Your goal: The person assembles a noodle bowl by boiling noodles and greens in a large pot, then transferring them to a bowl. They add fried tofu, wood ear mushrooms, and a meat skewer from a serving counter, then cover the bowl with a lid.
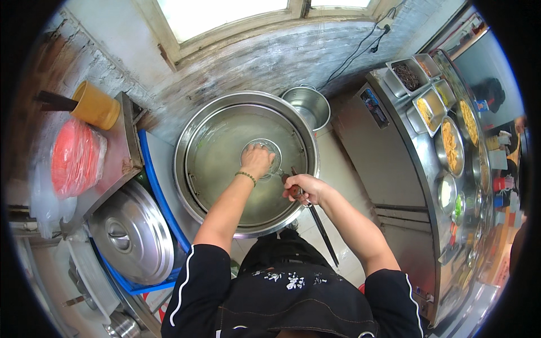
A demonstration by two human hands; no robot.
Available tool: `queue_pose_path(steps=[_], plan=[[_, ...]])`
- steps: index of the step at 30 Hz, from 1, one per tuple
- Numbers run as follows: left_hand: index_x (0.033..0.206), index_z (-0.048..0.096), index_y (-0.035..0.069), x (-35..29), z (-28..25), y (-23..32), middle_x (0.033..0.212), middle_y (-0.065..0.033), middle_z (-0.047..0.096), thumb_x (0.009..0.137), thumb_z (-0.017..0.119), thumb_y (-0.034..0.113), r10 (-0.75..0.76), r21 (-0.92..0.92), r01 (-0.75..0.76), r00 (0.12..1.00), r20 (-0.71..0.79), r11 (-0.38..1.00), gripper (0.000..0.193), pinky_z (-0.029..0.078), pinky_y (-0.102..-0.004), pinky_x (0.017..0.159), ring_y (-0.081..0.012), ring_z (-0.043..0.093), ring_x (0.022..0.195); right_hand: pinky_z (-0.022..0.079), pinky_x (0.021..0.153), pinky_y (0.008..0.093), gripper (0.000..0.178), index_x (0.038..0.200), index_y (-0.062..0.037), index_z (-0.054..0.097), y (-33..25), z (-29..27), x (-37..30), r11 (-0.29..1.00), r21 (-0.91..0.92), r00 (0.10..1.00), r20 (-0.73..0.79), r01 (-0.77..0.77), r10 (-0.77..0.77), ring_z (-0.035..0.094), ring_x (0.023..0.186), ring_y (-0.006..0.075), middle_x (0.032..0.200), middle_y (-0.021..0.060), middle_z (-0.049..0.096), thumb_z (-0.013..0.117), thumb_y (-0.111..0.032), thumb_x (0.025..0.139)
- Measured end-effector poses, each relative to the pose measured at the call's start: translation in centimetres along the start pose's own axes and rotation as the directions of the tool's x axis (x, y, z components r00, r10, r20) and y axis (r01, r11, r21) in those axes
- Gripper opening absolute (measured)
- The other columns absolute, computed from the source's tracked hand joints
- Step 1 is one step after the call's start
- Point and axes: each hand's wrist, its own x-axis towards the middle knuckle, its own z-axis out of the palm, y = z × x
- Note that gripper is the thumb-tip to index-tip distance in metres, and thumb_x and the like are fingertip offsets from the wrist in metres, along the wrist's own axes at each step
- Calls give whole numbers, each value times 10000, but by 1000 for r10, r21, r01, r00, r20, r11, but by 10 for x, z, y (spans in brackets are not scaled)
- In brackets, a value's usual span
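The right hand [304,188] wraps its fingers firmly around a brown handle [296,192], with long dark sticks [323,232] gripped alongside, slanting near and right. From that hand, the strainer [274,164] lies far and left, its long axis running the same way. The left hand [257,160] is nearer its bowl, fingers slightly bent over it; whether they grip anything cannot be told. The bowl looks round and silvery, within the big steel pot [181,151]. Farther right stands a smaller pot [318,107].

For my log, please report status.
Left hand at round metal strainer; right hand grips brown handle, long dark sticks; large steel pot underneath; nothing visibly blocking.
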Motion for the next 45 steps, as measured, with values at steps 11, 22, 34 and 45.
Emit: queue_pose_path(steps=[11,22,34,45], plan=[[963,659,36,-84,-14,-13,985,-168,683,931,409,571,-277,-581,728,680,678,364,592,526,-449,823,-333,666,887,238,309,228,223,773,-66,565,-10,30,43,999,-11,999,-12,-39,39,343,341,60,637,120,614,574,-268,866],[828,575,53,-116,7,8,799,-105,655,861,587,188,-32,-380,417,638,770,-825,140,563,-351,631,-213,649,700,343,340,263,540,894,49,658,-76,42,-97,801,-512,859,-212,308,-466,405,338,97,625,126,667,467,-450,964],[770,532,67,-160,-55,-7,626,30,509,854,588,150,96,-359,614,582,807,-703,130,367,-198,451,-65,458,513,499,646,301,499,883,53,662,-61,42,-22,514,-391,436,-275,764,-857,634,682,152,736,91,666,471,-395,989],[924,561,7,-169,-68,-2,632,45,487,862,630,241,41,-462,594,641,767,-658,251,342,-184,442,-50,425,508,512,715,374,269,903,10,703,-4,53,50,379,-748,467,-104,545,-878,661,737,299,821,217,679,649,-253,887]])
